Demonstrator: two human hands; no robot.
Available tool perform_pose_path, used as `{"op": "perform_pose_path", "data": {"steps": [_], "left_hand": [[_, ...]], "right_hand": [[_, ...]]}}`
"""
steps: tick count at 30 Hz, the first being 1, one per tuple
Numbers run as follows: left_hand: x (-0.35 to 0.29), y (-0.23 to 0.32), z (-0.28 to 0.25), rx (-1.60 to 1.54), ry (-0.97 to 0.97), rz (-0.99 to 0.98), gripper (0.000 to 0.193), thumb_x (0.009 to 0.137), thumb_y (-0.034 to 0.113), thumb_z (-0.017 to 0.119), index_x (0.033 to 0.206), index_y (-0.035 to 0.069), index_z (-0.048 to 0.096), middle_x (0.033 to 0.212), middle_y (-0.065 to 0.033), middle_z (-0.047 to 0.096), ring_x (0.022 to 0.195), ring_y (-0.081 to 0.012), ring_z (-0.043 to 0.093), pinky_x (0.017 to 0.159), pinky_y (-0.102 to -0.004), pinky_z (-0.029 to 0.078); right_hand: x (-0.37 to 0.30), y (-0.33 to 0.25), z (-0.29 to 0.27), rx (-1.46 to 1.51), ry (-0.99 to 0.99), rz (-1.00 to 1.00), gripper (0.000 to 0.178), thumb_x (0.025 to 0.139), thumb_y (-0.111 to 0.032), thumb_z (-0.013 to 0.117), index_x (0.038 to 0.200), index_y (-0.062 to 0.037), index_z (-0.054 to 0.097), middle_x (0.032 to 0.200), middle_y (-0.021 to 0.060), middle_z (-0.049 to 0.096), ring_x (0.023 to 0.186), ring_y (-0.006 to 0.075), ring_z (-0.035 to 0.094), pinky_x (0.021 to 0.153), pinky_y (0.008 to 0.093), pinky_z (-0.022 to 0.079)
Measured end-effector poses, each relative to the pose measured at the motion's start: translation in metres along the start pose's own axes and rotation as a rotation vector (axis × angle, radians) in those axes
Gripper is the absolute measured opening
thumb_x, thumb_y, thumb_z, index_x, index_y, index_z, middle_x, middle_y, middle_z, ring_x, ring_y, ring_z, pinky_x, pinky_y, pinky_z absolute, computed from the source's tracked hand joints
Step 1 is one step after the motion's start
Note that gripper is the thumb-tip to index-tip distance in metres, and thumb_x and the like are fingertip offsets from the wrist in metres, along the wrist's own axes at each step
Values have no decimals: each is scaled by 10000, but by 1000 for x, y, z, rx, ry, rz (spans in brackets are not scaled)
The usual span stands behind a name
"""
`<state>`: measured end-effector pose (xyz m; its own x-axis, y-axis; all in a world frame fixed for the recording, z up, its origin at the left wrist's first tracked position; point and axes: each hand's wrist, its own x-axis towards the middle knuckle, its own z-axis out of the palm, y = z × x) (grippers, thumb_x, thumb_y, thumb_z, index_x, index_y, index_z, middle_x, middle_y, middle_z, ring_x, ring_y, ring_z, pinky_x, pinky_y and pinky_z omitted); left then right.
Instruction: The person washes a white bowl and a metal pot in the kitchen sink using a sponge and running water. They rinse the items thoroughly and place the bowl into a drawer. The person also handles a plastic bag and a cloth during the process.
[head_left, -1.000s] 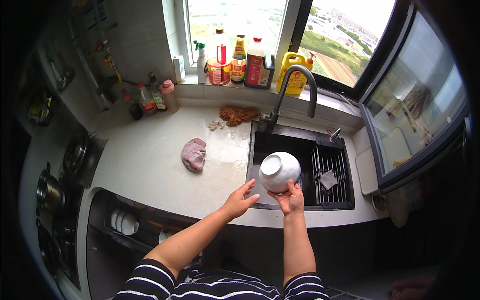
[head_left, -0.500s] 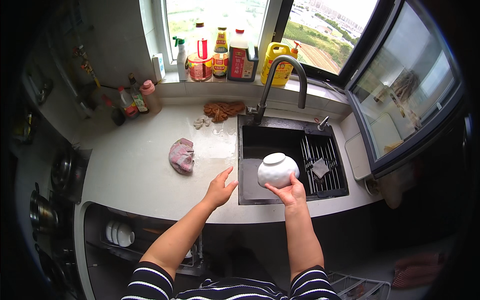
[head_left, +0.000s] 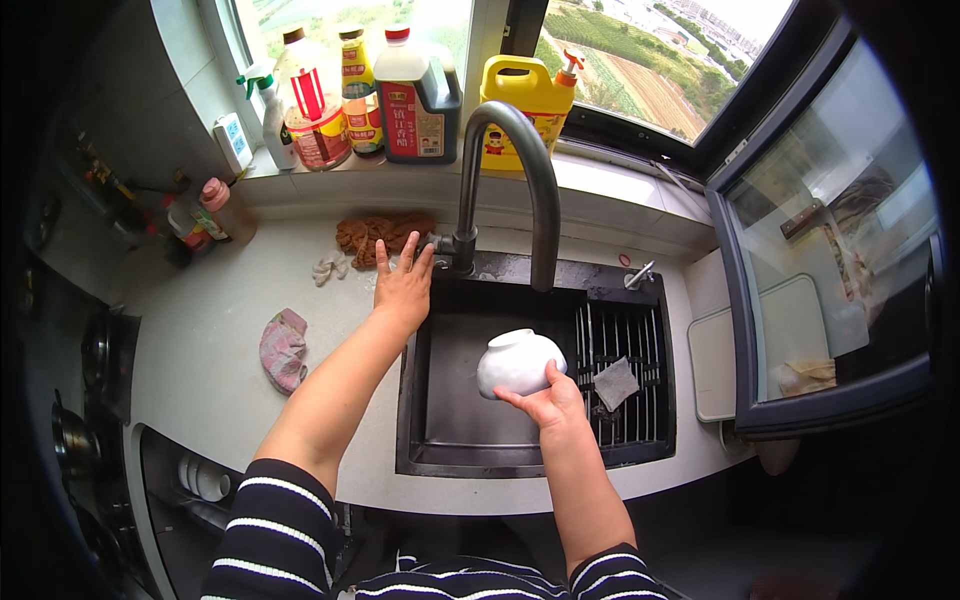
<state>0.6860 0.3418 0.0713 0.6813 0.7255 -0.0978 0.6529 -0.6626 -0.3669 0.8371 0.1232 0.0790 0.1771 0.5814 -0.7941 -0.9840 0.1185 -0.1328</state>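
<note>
you have: one upturned white bowl [head_left: 520,362] above the sink [head_left: 450,425], right hand [head_left: 550,402] clamped on it; left hand [head_left: 403,292], fingers apart, near the tap [head_left: 545,200] at the sink's back edge; step, seemingly: readying the tap; next likely calls for fingertip contact there, bowl steady.

Bowl [head_left: 520,365] smooth, glossy; faucet [head_left: 546,210] metal; rag [head_left: 284,352] cloth.

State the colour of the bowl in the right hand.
The bowl in the right hand is white; the head view shows it best.
</note>
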Motion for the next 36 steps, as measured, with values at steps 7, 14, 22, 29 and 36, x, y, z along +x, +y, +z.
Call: {"op": "perform_pose_path", "data": {"steps": [7,14,22,29,36], "left_hand": [[-3,30,-14,-410,352,-21,484,851,300,578,1265,62,501,1417,-81,382,1360,-367,205,993,-691,157],[-47,165,16,-1724,74,-458,263,823,224,640,906,-24,674,811,-131,652,684,-195,603,613,-309,477],[-36,181,44,-1568,-92,-682,440,840,377,613,1086,13,587,1142,-195,574,1018,-302,551,881,-433,410],[-76,196,26,-1298,226,-129,409,904,252,508,1245,26,496,1250,-175,533,1196,-356,470,1007,-484,346],[-67,135,56,-1165,509,-242,527,826,193,648,1270,-16,455,1337,-222,438,1225,-372,434,1021,-410,350]], "right_hand": [[16,-22,-2,-122,27,99,483,984,-290,386,1406,-116,229,1479,129,206,1340,440,204,978,727,211],[12,-7,-17,-424,60,5,360,979,-232,422,1292,-67,355,1335,161,408,1203,413,429,902,699,327],[16,-8,-49,-476,-19,-10,369,968,-243,445,1283,-64,371,1325,163,422,1178,410,450,881,696,336],[35,-19,-55,-275,-14,45,445,980,-260,404,1352,-46,287,1388,180,349,1251,421,375,922,736,279],[36,-38,-46,-174,-29,114,514,983,-342,363,1406,-85,222,1461,175,246,1320,443,261,955,733,245]]}}
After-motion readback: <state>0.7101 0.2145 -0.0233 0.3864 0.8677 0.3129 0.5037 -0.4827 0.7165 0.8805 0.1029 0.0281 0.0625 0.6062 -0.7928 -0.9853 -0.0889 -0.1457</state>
